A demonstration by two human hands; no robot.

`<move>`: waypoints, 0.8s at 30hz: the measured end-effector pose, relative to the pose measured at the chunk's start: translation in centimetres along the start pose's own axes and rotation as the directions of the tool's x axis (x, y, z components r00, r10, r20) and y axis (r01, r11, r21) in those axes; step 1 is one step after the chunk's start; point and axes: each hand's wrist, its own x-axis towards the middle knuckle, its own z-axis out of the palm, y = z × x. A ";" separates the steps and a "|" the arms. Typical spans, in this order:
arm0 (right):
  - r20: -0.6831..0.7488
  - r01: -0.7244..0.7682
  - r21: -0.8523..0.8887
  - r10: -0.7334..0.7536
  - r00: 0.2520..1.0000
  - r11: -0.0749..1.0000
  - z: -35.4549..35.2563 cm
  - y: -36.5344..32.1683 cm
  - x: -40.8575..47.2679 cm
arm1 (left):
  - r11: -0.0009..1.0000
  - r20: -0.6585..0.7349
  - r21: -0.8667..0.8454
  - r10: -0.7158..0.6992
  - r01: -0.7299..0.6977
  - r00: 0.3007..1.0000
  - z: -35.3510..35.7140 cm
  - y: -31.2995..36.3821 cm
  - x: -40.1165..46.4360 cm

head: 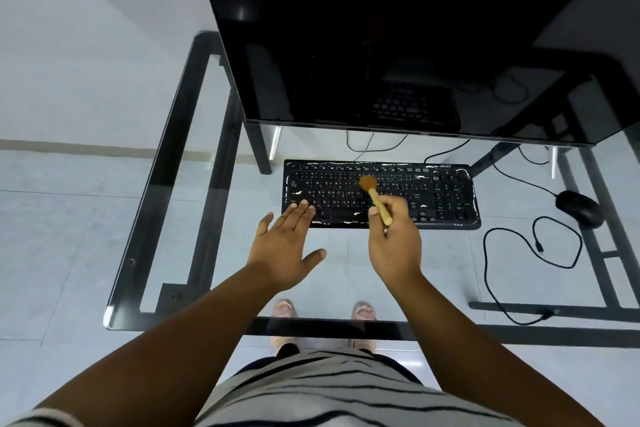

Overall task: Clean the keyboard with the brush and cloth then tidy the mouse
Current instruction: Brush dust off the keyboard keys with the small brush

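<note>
Head cam, looking straight down at a clear glass desk with a black metal frame [166, 184]. The black full-size keyboard [381, 194] lies flat on the glass just below the bottom edge of a big dark switched-off monitor [398, 28].

The right hand [393, 239] is closed around the handle of a small wooden-handled brush with tan bristles [375, 198], thumb and fingers pinching it near the lower end. The brush tilts up and to the left, and its bristles sit over the middle letter keys. Can't tell for sure whether the tips actually touch the keys or float just above.

The left hand [287, 246] is spread flat, fingers apart and holding nothing, with the fingertips resting on or right over the keyboard's lower-left corner and the palm over bare glass.

The black wired mouse [580, 208] is off to the right of the keyboard, well apart from both hands, and its black cable [519, 274] loops loosely across the glass in front of it.

No cloth in sight from this angle.

Through the glass there's light tiled floor [52, 236] and the person's feet [325, 312], plus a grey striped shirt [329, 388] at the bottom edge.
</note>
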 end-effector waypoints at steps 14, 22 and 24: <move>0.234 0.124 0.032 -0.128 0.964 0.992 -1.9 0.9 -1.5 | 0.998 -0.029 0.045 -0.042 0.043 0.999 -0.6 1.2 0.0; 0.091 0.148 0.022 -0.149 0.985 0.989 -2.6 1.2 0.9 | 0.998 -0.059 0.030 -0.051 0.053 0.997 -0.5 2.6 0.3; 0.053 0.113 -0.100 -0.108 0.993 0.988 -2.6 1.6 1.3 | 0.999 -0.046 0.015 -0.042 0.042 0.998 -0.3 3.2 0.8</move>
